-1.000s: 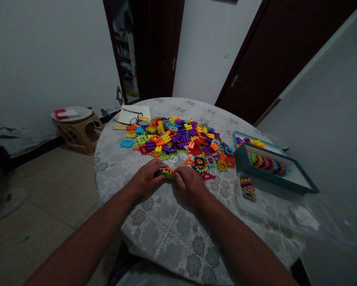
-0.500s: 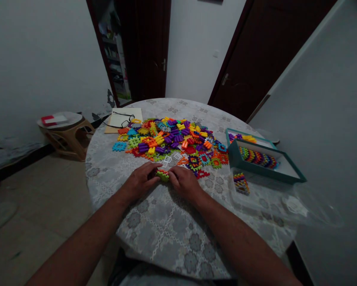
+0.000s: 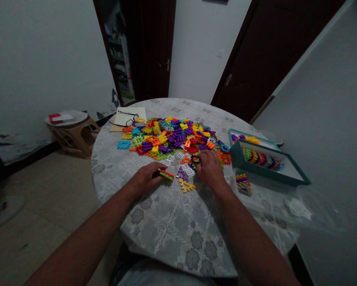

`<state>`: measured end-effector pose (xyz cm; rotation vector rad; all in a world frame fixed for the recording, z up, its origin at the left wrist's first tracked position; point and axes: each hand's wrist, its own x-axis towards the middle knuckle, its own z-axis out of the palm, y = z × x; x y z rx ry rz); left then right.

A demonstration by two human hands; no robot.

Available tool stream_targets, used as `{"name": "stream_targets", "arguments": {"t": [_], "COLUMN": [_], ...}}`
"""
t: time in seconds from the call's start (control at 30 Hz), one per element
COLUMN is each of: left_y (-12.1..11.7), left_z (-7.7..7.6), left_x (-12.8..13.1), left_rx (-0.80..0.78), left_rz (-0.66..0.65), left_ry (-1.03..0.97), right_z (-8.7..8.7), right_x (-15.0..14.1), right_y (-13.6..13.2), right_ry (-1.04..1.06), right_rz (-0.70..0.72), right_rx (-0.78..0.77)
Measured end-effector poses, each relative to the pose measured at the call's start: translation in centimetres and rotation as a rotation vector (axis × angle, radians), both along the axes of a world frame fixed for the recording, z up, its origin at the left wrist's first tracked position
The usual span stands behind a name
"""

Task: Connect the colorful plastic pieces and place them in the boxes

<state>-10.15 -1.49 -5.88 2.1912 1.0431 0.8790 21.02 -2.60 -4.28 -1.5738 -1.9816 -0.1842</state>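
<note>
Two hands, head view: parted since half a second ago, from shared grip on green-and-orange stack (image 3: 166,175) to left hand (image 3: 145,177) alone; likely switch from joint handling to holding plus reaching; yellow triangle (image 3: 186,186) and purple triangle (image 3: 181,173) now exposed on tablecloth (image 3: 166,226), right of stack. Left: thumb and fingers pinched on stack's end. Right hand (image 3: 208,166): palm down, fingers curled at near edge of piece pile (image 3: 178,137), opening and hold impossible to tell
</note>
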Motion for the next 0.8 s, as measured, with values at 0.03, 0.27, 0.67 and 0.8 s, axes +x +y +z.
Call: {"name": "stream_targets", "arguments": {"t": [0.03,0.27,0.67,0.8], "left_y": [0.1,0.4,0.3,0.4], "left_z": [-0.2,-0.4,-0.1,-0.2], "left_x": [0.0,0.0,0.2,0.1], "left_rx": [0.005,0.002,0.003,0.004], "left_rz": [0.006,0.025,0.01,0.028], "left_ry": [-0.003,0.018,0.029,0.027], "right_z": [-0.1,-1.4,0.1,-0.9], "right_x": [0.6,1.4,-4.4,-7.0], "right_y": [0.1,0.3,-1.3,-1.9], "right_ry": [-0.03,-0.13,0.14,0.045], "right_rz": [-0.016,-0.031,0.177,0.258], "right_rx": [-0.015,-0.087,-0.065,-0.201]}}
